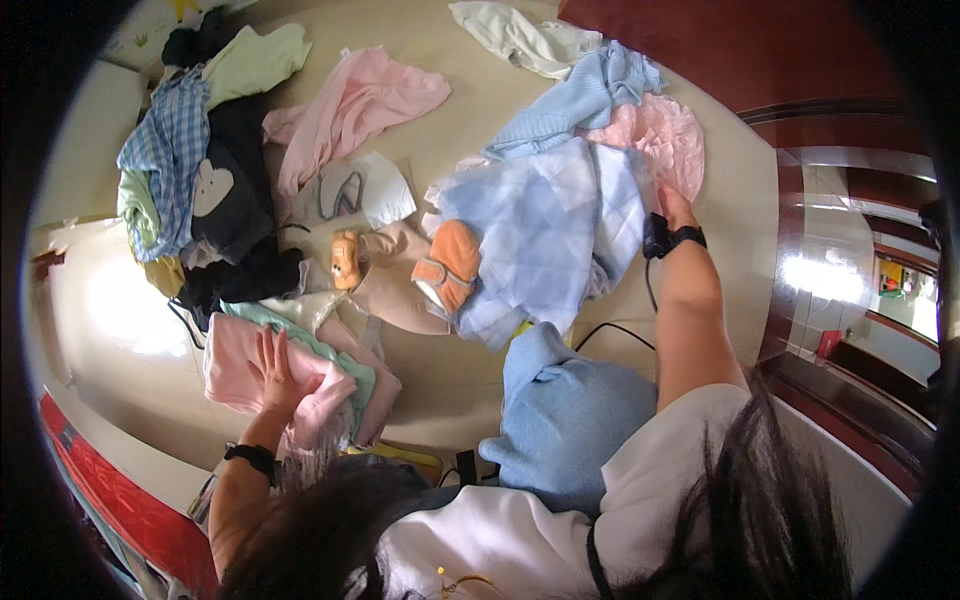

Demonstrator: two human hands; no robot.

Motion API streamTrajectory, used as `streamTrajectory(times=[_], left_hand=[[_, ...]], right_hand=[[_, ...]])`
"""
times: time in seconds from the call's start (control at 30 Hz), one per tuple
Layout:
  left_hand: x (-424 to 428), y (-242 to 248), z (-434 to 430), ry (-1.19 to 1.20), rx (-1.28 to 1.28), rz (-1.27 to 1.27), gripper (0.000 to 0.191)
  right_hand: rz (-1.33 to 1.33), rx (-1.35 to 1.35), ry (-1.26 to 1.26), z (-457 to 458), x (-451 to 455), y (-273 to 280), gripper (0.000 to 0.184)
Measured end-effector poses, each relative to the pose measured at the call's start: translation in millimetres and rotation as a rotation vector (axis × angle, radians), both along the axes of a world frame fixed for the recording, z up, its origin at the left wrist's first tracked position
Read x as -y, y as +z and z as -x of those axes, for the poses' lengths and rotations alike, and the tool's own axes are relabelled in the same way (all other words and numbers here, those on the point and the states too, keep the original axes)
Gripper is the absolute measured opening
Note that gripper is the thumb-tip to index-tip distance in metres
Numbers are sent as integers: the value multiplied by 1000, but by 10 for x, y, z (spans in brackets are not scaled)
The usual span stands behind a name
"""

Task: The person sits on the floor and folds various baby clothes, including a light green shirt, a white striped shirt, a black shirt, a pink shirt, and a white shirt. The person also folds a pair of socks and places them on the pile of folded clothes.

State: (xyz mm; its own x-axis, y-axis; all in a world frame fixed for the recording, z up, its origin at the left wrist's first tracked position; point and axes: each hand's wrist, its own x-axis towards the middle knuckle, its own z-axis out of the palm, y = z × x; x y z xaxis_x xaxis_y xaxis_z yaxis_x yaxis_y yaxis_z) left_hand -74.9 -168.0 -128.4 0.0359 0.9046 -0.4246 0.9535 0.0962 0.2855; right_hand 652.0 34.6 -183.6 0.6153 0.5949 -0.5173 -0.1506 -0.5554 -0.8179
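Note:
My left hand [281, 375] lies with spread fingers on a folded pink garment [236, 356], pressing its top. Under that garment is a stack with a mint green cloth [364, 382] and a darker pink piece [385, 397]. My right hand [675, 206] reaches out to the edge of a crinkled pink garment [667, 135], beside a light blue and white plaid garment [525, 217]. Its fingertips are partly hidden, so whether they grip the cloth is unclear. An orange cloth item with a strap [454, 262] rests on the plaid garment's left edge.
Several clothes, including a blue checked shirt [169, 157] and black garment [240, 180], heap at the left. A pink top [360, 97] and blue knit [570, 105] lie farther off. Near the middle are an orange plush item [346, 259] and a beige garment [397, 292]. Dark red furniture [735, 52] stands at right.

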Motion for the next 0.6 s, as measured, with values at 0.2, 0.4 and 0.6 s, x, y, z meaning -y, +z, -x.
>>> streamTrajectory(times=[0.2, 0.4, 0.6], left_hand=[[-452, 456, -90, -94, -75, 140, 88], [-1352, 1371, -305, -96, 303, -129, 50], [-1871, 2055, -1327, -13, 907, -303, 59]], right_hand=[[-170, 234, -188, 64, -721, 115, 41], [-885, 362, 27, 1156, -1256, 2106, 45], [-1197, -102, 347, 2961, -605, 3042, 34]])
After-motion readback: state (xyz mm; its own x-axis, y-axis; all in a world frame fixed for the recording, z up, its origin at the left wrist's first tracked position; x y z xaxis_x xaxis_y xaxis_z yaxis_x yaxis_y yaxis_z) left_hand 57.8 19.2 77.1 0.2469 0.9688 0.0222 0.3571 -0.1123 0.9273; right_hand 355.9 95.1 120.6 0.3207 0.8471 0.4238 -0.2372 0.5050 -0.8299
